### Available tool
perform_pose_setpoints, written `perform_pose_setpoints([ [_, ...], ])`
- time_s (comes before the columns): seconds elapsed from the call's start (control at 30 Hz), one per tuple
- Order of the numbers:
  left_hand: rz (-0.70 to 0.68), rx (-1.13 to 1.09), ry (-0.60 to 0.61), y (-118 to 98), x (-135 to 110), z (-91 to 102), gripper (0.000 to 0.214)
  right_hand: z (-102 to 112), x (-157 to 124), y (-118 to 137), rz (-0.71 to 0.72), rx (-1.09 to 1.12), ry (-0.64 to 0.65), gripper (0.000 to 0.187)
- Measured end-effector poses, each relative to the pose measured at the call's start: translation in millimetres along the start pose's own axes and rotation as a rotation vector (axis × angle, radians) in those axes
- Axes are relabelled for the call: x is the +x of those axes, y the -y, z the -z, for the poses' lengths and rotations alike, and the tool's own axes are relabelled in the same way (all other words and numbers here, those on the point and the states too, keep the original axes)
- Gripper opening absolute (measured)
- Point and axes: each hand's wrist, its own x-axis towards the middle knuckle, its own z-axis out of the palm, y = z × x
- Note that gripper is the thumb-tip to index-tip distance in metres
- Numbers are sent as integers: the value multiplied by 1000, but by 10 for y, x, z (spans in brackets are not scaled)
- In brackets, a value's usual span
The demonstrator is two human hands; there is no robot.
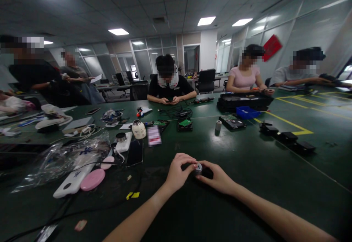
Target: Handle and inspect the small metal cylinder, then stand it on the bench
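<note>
While both of my hands meet low at the middle of the dark green matte table (247,198), they share one small dark piece with a round silvery cap (198,168). The cap is shiny and faces up toward me. The body under it is black and mostly hidden (I cannot tell its full shape, nor whether it rests on the tabletop).

My left hand (177,174) comes in from the left with its fingers curled over the top and near side of the piece, tips pressed to it. My right hand (217,179) closes on it from the right, thumb and forefinger pinched just beside the cap, the other fingers folded under.

Far left lies a crumpled clear plastic bag (63,157), glossy and creased. Against its near edge are a flat white plastic device (72,182) and a smooth pink round disc (92,179), the two touching. A black glassy phone (134,152) lies flat beyond them. Further back sits a green circuit board (184,123), then a small grey metal cylinder (218,125) standing upright. A shallow blue plastic tray (247,112) follows, and on the right a row of flat black blocks (287,136) beside yellow tape lines (291,124).
</note>
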Motion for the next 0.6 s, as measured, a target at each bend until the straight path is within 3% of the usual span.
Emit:
perform_pose_setpoints([
  [0.4,50,58,26,-122,-51,-69,16,-3,2,-47,-2,-66,-6,33],
  [0.6,-2,65,64,-136,-46,-62,15,-4,-2,-37,14,-17,-7,33],
])
